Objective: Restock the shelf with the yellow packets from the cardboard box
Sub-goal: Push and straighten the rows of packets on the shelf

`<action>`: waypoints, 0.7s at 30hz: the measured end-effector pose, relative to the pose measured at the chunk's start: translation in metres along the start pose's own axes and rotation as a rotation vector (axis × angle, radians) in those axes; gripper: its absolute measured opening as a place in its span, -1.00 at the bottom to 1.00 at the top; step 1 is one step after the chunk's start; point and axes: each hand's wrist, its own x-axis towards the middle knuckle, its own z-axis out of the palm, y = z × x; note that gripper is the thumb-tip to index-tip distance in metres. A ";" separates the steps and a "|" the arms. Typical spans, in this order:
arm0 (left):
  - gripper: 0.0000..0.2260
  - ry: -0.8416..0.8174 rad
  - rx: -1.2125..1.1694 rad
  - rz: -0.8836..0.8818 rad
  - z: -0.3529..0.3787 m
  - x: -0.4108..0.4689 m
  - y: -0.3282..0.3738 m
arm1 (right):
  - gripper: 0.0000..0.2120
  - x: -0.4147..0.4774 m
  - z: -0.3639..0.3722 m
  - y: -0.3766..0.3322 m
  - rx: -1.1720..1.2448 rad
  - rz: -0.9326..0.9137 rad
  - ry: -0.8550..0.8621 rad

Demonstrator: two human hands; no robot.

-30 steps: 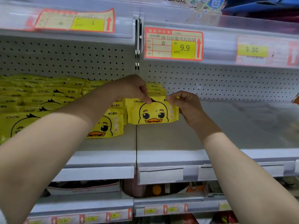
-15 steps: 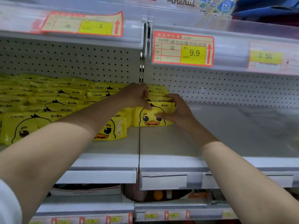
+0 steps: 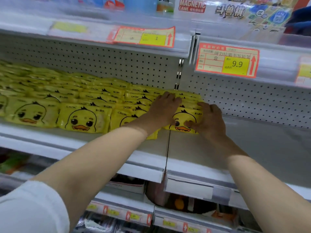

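Note:
Yellow duck-face packets fill the left part of the white shelf in stacked rows. At the right end of the rows, one yellow packet stands with its face towards me against the stack behind it. My left hand lies flat with straight fingers on top of that stack, just left of the packet. My right hand holds the packet's right side, thumb across the duck face and fingers over the top edge. The cardboard box is out of view.
The shelf right of the packets is bare metal with a pegboard back. The shelf above carries price tags and boxed games. Lower shelves hold other goods.
The packet moved from in front of the shelf back onto it, against the stack. My left hand let go and flattened on the stack. The camera moved closer and left.

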 end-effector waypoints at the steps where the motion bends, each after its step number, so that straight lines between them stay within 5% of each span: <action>1: -0.22 0.028 -0.022 -0.022 -0.002 -0.006 -0.002 | -0.12 -0.001 -0.001 -0.004 -0.013 -0.024 0.034; 7: -0.22 0.054 -0.124 -0.171 -0.024 -0.059 -0.036 | -0.27 -0.001 0.003 -0.055 0.127 -0.139 0.159; 21: -0.26 -0.010 -0.208 -0.426 -0.077 -0.188 -0.245 | -0.48 -0.021 0.064 -0.262 0.265 -0.257 -0.146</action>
